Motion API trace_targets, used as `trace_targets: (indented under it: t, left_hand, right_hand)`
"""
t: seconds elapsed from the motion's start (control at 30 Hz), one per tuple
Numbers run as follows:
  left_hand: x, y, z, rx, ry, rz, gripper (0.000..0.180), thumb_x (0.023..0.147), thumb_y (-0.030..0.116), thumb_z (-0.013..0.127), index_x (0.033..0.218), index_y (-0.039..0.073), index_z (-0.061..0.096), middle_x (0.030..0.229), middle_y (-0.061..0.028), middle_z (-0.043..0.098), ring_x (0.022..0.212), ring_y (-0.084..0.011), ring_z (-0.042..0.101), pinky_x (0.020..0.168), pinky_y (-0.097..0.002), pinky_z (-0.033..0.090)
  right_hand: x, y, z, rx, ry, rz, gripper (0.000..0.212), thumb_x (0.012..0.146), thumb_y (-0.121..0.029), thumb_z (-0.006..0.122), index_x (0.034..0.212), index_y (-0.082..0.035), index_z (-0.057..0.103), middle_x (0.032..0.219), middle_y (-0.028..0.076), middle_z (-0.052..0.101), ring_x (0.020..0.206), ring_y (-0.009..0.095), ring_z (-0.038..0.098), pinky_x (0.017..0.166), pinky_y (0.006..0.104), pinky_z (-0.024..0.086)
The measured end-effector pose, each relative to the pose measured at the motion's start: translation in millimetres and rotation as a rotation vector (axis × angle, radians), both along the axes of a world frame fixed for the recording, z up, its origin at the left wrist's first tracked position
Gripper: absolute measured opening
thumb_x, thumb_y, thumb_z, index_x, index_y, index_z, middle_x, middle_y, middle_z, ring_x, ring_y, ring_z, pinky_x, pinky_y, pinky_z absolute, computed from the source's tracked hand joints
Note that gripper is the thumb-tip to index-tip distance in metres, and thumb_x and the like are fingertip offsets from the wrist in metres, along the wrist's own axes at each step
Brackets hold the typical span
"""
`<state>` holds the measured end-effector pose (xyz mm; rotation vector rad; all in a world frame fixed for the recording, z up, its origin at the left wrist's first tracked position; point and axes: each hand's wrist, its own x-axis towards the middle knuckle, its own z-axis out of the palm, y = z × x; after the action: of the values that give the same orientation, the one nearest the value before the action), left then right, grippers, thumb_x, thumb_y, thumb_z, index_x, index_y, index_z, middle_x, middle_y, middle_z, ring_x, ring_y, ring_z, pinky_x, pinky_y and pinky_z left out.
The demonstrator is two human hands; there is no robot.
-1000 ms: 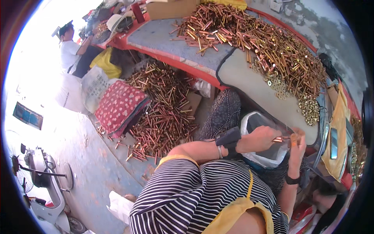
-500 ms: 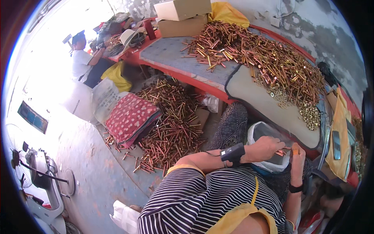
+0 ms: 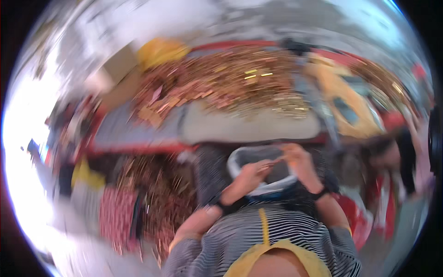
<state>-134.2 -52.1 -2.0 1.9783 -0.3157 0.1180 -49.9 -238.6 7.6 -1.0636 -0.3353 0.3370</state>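
Observation:
Motion blurs the whole view. My left hand (image 3: 252, 177) is closed around copper-coloured metal rods (image 3: 265, 167) above a white-lined bucket (image 3: 236, 162) held between my knees. One thin rod (image 3: 278, 160) runs from those fingers toward my right hand (image 3: 302, 165). That hand is closed too, at the bucket's far right rim, and an orange patch shows at its fingertips. What it pinches is too smeared to make out. Past the bucket, a pale mat (image 3: 249, 129) lies on the table, with a heap of copper and brass-coloured rods (image 3: 230, 76) and small golden nuts (image 3: 295, 108) behind it.
On the floor at left lies another rod pile (image 3: 168, 194), beside a red patterned cushion (image 3: 117, 214). Cardboard boxes (image 3: 117, 76) and a yellow bag (image 3: 161, 51) stand on the table's far left. An orange-yellow cloth (image 3: 344, 99) is at right, near another person's arm (image 3: 387, 154).
My view has swung right, so table and bucket now lie more central. Both hands stay close together over the bucket, still closed. The person at far left is now blurred near the edge.

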Motion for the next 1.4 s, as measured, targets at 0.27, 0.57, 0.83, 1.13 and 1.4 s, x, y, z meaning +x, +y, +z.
trace_targets:
  t: [0.27, 0.57, 0.83, 1.13, 1.4]
  left_hand:
    - [-2.0, -11.4, -8.2, -0.049, 0.121, 0.074, 0.023, 0.09, 0.003, 0.058, 0.112, -0.003, 0.062, 0.084, 0.0005, 0.06, 0.073, -0.006, 0.05, 0.065, -0.0203, 0.043]
    - [7.6, -1.8, -13.7, -0.182, 0.147, -0.013, 0.02, 0.091, 0.003, 0.056, 0.108, -0.004, 0.061, 0.082, 0.0028, 0.056, 0.069, -0.0039, 0.046, 0.061, -0.0183, 0.038]
    - [-1.0, -1.9, -3.3, 0.067, 0.104, 0.046, 0.02, 0.089, 0.005, 0.058, 0.107, -0.002, 0.063, 0.078, 0.0001, 0.058, 0.074, -0.0066, 0.05, 0.067, -0.023, 0.044]
    - [9.0, -6.8, 5.5, -0.189, 0.17, 0.005, 0.022, 0.093, 0.009, 0.056, 0.113, 0.004, 0.062, 0.069, 0.0093, 0.045, 0.06, -0.0007, 0.037, 0.051, -0.018, 0.029]
    - [10.7, -0.7, -6.4, -0.207, 0.249, 0.002, 0.021, 0.093, 0.009, 0.057, 0.112, -0.001, 0.061, 0.071, 0.006, 0.045, 0.065, -0.0031, 0.037, 0.056, -0.0184, 0.033]
  right_hand:
    - [-7.4, -21.6, -4.7, -0.759, -0.621, -0.145, 0.031, 0.088, -0.034, 0.06, 0.09, -0.003, 0.063, 0.076, 0.013, 0.065, 0.07, 0.023, 0.065, 0.062, 0.0383, 0.048]
    - [-9.5, -20.9, 12.1, -0.799, -0.544, -0.111, 0.018, 0.091, -0.017, 0.061, 0.088, 0.0, 0.059, 0.079, 0.01, 0.063, 0.073, 0.016, 0.059, 0.066, 0.03, 0.046]
    - [1.9, -2.7, -17.5, -0.727, -0.904, -0.323, 0.028, 0.084, -0.027, 0.065, 0.072, -0.002, 0.058, 0.07, 0.018, 0.057, 0.065, 0.029, 0.06, 0.056, 0.0388, 0.044]
    - [6.6, -15.3, 4.1, -0.628, -0.472, 0.04, 0.014, 0.088, -0.015, 0.065, 0.088, -0.002, 0.062, 0.077, -0.001, 0.059, 0.072, 0.006, 0.051, 0.065, 0.0228, 0.043]
    - [10.2, -7.1, -6.6, -0.585, -0.411, 0.07, 0.012, 0.089, -0.012, 0.062, 0.093, -0.001, 0.062, 0.084, 0.002, 0.062, 0.081, 0.008, 0.057, 0.072, 0.0242, 0.045]
